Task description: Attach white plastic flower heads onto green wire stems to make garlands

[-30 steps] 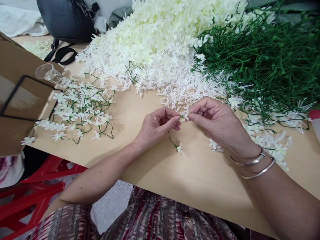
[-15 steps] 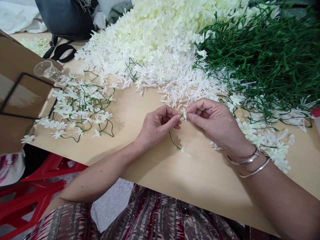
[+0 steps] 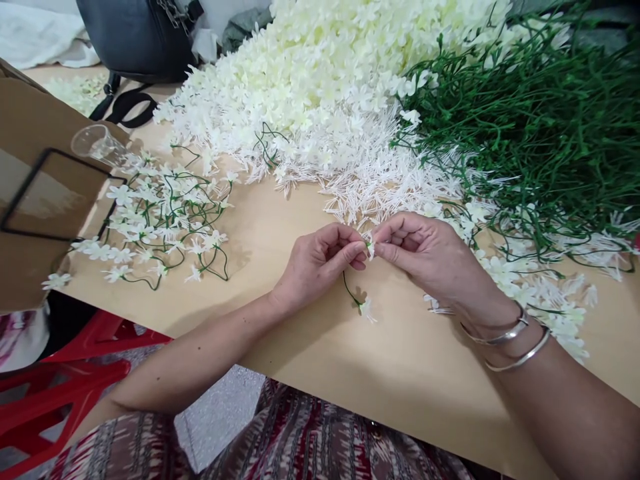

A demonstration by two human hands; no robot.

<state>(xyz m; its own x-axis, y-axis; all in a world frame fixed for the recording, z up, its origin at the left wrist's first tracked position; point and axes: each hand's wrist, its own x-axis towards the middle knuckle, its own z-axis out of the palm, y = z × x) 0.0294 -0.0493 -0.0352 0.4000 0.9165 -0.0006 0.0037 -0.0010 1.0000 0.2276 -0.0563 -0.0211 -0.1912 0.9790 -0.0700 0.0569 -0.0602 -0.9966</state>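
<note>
My left hand (image 3: 320, 261) pinches a thin green stem (image 3: 350, 291) that hangs down to a small white flower (image 3: 367, 309) lying on the wooden board (image 3: 320, 360). My right hand (image 3: 430, 257), with two silver bangles (image 3: 510, 340) on its wrist, pinches a small white flower (image 3: 370, 247) at the stem's upper end. The fingertips of both hands meet there. Both hands hover just above the board near its middle.
A large heap of loose white flowers (image 3: 325, 87) fills the back, with a pile of green stems (image 3: 525, 127) to the right. Finished flowered stems (image 3: 160, 220) lie at left beside a clear plastic cup (image 3: 97, 143) and a cardboard box (image 3: 35, 193). A black bag (image 3: 135, 37) sits behind.
Both hands stay pinched together at the stem's tip and sit slightly lower in view. The dangling flower has shifted a little.
</note>
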